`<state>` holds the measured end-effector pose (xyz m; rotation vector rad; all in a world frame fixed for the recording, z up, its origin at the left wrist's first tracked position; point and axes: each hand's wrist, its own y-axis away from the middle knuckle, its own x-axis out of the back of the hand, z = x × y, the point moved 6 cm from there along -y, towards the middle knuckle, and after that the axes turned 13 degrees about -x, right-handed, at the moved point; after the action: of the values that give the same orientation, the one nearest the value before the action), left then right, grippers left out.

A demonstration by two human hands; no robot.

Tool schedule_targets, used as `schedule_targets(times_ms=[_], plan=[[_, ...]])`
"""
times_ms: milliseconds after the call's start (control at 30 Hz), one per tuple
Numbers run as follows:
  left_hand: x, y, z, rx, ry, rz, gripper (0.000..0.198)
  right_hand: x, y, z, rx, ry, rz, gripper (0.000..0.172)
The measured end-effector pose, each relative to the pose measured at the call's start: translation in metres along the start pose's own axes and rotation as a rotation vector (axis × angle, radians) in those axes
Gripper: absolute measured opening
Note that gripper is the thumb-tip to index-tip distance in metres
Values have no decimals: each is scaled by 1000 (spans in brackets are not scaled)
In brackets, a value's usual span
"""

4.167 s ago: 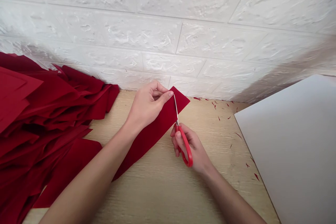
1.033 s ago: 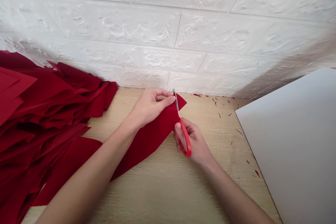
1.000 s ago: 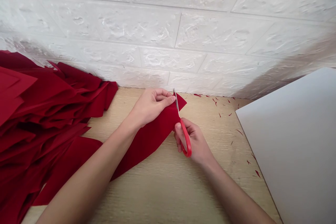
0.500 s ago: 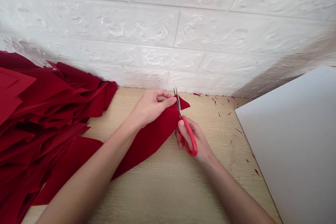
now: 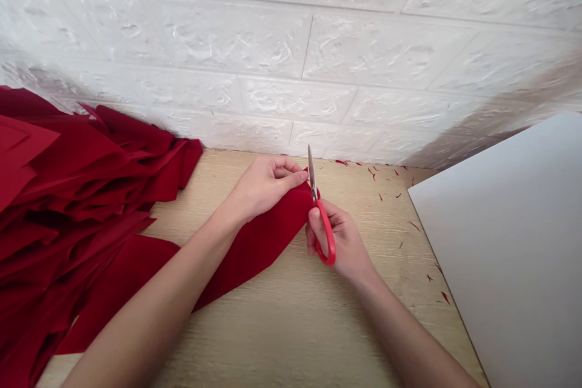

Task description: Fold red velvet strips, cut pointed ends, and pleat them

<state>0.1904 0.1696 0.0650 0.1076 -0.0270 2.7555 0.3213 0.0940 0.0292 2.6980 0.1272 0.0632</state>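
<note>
The left hand (image 5: 268,185) pinches the far-right end of a slanting red cloth (image 5: 268,236), the right hand (image 5: 342,237) gripping scissors (image 5: 323,214) there.

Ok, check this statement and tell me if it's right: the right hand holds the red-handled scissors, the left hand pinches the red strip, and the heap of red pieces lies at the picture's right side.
Not quite: the heap of red pieces lies at the picture's left side, as the head view shows. The right hand does hold the red-handled scissors, and the left hand pinches the red strip.
</note>
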Motion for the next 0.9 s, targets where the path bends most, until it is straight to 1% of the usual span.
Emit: schedule_targets(times_ms=[167, 300, 433, 733, 900], plan=[[2, 0, 6, -11, 33, 6, 23, 8, 2, -2, 38, -41, 39, 54], [1, 2, 12, -9, 48, -3, 24, 8, 6, -4, 113, 36, 44, 52], [-2, 5, 17, -22, 43, -12, 23, 6, 8, -5, 155, 107, 32, 50], [-5, 5, 25, -83, -51, -9, 23, 6, 9, -7, 202, 136, -3, 45], [-6, 4, 24, -121, -14, -10, 26, 7, 11, -7, 198, 124, -3, 43]])
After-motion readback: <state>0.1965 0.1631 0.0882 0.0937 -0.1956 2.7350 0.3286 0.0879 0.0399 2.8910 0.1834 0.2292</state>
